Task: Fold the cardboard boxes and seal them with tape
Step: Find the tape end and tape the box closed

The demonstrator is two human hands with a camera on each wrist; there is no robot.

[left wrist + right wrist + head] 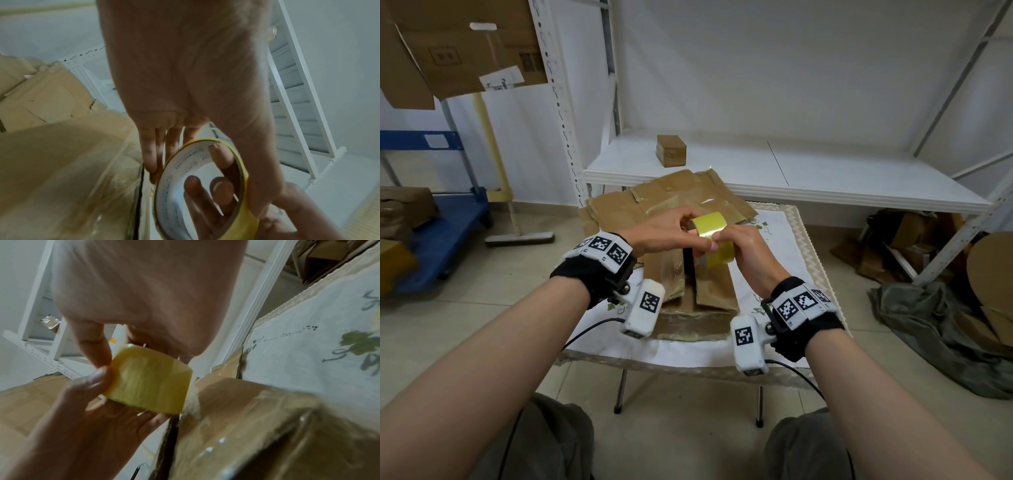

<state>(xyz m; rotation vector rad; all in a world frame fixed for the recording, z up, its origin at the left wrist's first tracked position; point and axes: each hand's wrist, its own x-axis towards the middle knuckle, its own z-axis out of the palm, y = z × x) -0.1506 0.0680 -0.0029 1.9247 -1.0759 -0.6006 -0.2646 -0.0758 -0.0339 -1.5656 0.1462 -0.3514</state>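
Head view shows both hands meeting on a yellow tape roll (710,240), held in the air just above the cardboard box (690,277) that stands on the bench (784,246). The right hand (748,250) grips the roll from the near right side; in the left wrist view its fingers (222,194) pass through the core. The left hand (671,229) curls round the roll from the left, thumb laid along the outer wrap as if hunting for the free end, though no loose end shows. The roll's axis lies roughly level, so tape would pay off downward toward the box. Directly under the roll, the box's two top flaps meet at a dark open seam (688,267) running toward and away from the person, not yet taped on top. The coming move, I judge, turns on drawing the tape along that seam, and the right hand carries the roll for it. Beyond the box lie flattened cardboard sheets (671,195), and farther still a small sealed box (671,150) sits on the white shelf (825,171).
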